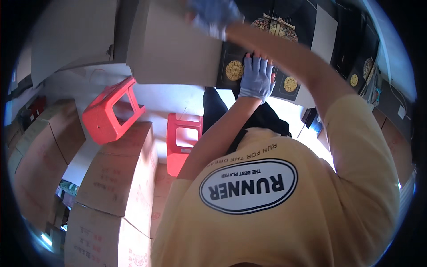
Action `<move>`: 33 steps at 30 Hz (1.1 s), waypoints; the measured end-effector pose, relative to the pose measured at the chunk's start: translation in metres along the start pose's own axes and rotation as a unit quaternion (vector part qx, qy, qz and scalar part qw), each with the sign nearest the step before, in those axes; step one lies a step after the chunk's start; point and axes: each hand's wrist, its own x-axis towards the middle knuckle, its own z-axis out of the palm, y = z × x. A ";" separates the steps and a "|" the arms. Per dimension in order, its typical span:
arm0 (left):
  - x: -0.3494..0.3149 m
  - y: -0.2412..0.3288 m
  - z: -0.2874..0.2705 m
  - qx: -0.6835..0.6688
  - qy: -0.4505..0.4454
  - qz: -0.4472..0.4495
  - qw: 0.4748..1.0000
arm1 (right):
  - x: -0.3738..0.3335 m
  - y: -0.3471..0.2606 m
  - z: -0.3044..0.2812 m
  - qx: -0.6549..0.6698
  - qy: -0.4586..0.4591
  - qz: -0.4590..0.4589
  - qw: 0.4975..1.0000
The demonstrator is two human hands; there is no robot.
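In a grey-blue fingerless-tipped glove, my left hand (pixel 258 79) lies flat with fingers stretched on a black printed sheet or panel (pixel 278 91). The panel carries gold round emblems (pixel 234 70) and a multicoloured ornament with a gold middle (pixel 276 29). My right forearm crosses above it toward the left. The gloved right hand (pixel 215 17) is over the edge between the black panel and a plain grey-brown board (pixel 178 44). Motion smears its fingers, so I cannot make out whether it holds anything.
Two red plastic stools stand near, one (pixel 106 113) on stacked cardboard boxes (pixel 111 182), another (pixel 180 147) by my left arm. More cartons (pixel 49 133) are at far left. At right lie another black panel with gold emblems (pixel 354 80) and a hanging cord (pixel 391 84).
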 end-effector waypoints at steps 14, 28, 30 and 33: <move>0.026 -0.032 -0.015 0.057 0.099 0.140 0.984 | -0.277 -0.028 -0.010 0.357 0.150 0.151 0.909; 0.038 -0.002 -0.018 0.179 0.044 0.186 0.965 | -0.365 0.081 -0.058 0.232 0.033 0.482 0.844; 0.034 0.024 -0.008 0.135 0.042 0.139 0.980 | -0.395 0.089 -0.071 0.224 0.192 0.382 0.876; 0.087 0.144 -0.004 0.077 0.115 0.170 0.976 | -0.469 0.143 -0.137 0.191 0.377 0.289 0.859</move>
